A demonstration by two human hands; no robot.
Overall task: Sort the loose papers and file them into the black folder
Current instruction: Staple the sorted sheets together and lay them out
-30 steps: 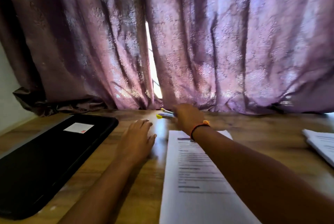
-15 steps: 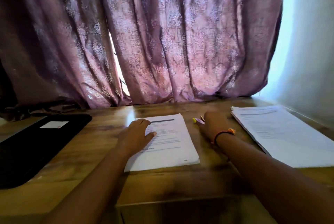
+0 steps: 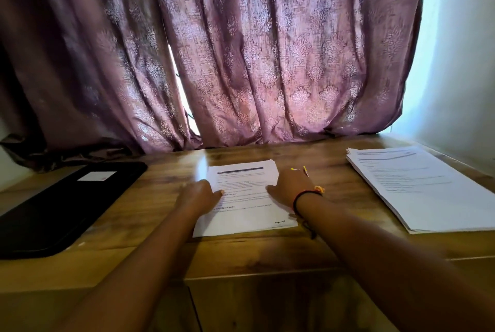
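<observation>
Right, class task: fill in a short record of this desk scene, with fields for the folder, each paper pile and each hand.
folder: black folder, closed, lying flat at the left of the table, white label on its cover
middle pile: middle papers, printed, between the hands
right pile: right stack, several sheets, no hand on it
left hand: left hand rests flat on the middle papers' left edge
right hand: right hand at their right edge, seems to hold small coloured items

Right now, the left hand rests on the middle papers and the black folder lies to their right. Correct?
No: in the head view the folder lies to their left. The left hand does rest on the papers.
</observation>
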